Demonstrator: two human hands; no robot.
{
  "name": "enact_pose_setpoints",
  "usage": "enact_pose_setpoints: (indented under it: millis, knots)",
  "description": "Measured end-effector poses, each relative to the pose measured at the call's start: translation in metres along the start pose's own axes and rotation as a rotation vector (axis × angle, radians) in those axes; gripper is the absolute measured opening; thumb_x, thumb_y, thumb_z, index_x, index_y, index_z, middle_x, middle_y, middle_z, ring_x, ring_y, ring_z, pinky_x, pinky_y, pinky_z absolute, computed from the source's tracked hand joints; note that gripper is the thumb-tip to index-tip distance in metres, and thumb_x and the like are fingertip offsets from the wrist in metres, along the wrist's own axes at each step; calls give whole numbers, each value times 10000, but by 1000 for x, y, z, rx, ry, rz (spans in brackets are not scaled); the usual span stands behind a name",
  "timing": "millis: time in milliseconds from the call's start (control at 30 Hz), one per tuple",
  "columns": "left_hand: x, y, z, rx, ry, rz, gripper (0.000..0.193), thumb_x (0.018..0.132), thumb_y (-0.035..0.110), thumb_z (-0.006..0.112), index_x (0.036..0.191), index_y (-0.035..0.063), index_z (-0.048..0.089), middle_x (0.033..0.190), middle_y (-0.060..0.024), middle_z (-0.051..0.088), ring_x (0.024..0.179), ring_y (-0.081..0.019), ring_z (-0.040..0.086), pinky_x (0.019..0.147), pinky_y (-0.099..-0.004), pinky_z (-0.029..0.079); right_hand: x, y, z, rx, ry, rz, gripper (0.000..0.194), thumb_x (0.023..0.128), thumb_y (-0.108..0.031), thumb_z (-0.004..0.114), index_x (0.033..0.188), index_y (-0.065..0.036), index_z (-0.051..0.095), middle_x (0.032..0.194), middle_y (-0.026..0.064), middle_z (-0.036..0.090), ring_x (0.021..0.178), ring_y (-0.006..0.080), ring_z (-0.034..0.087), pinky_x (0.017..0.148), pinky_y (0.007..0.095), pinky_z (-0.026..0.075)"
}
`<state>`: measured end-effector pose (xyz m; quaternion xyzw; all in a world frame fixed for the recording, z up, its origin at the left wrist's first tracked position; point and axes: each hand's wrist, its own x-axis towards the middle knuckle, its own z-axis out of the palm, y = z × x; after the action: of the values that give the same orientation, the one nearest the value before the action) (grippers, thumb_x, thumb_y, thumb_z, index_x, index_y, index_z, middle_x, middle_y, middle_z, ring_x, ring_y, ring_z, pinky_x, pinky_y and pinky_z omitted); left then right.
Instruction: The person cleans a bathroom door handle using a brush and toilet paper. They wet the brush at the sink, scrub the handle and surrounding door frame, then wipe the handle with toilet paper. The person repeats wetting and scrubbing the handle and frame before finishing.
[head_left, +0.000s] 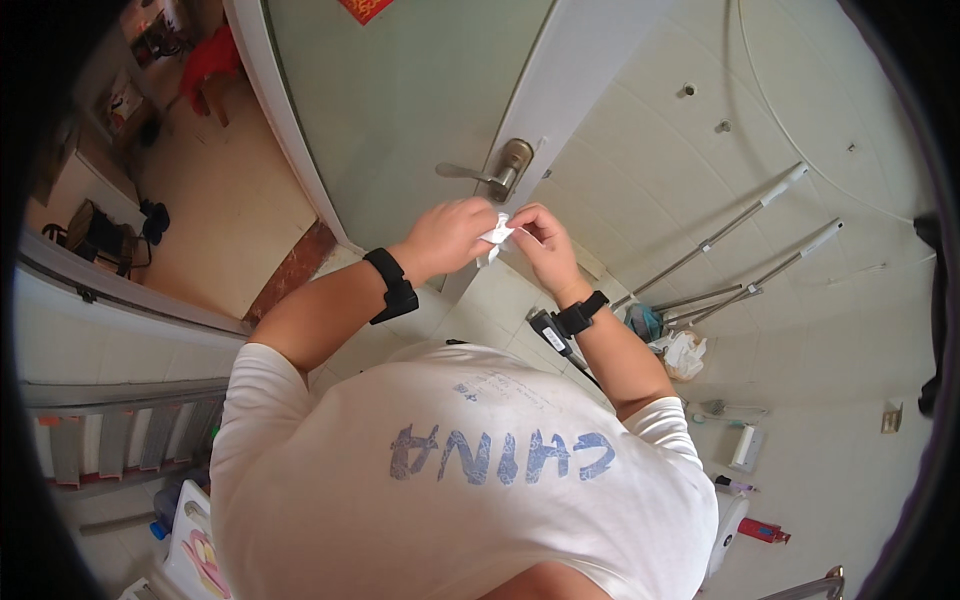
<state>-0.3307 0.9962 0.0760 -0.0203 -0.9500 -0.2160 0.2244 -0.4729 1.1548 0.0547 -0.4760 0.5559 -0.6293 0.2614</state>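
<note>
A crumpled piece of white tissue (496, 234) is held between my two hands. My left hand (452, 234), on the left of the view, grips one side of it with the fingers curled over. On the other side, my right hand (549, 247) pinches the tissue between thumb and forefinger. Just beyond my fingers is a metal lever handle (474, 175) on a door with a frosted panel (397, 112). Both hands appear close below the handle; whether either touches the door cannot be told. Black straps are around both wrists.
An open doorway to the left leads onto a tiled floor (217, 217). Mops with long handles (697, 244) lean against the tiled wall at right, beside a bin with a white bag (684, 352). A folded metal ladder (124, 439) is at lower left.
</note>
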Motion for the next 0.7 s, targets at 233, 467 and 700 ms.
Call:
enact_pose_setpoints:
  millis: [233, 467, 700]
  knots:
    - [72, 0, -46, 286, 323, 402, 211, 749, 124, 691, 947, 141, 619, 1016, -35, 631, 901, -254, 629, 707, -390, 518, 10, -1, -32, 125, 334, -122, 185, 922, -17, 569, 1100, -59, 543, 941, 18, 566, 824, 85, 531, 729, 231, 455]
    - [107, -5, -54, 464, 171, 518, 140, 798, 148, 609, 935, 154, 580, 993, -10, 575, 859, -221, 601, 674, -341, 503, 1, 26, -20, -307, 91, -125, 93, 871, -42, 591, 964, -34, 591, 788, 30, 555, 674, 129, 539, 629, 270, 464]
    - [121, -18, -53, 279, 138, 433, 116, 835, 145, 643, 942, 128, 603, 983, -39, 600, 824, -270, 609, 673, -395, 501, 26, -6, -2, -787, 50, -307, 367, 801, -103, 628, 1166, -76, 597, 768, 76, 621, 648, 248, 626, 602, 361, 505]
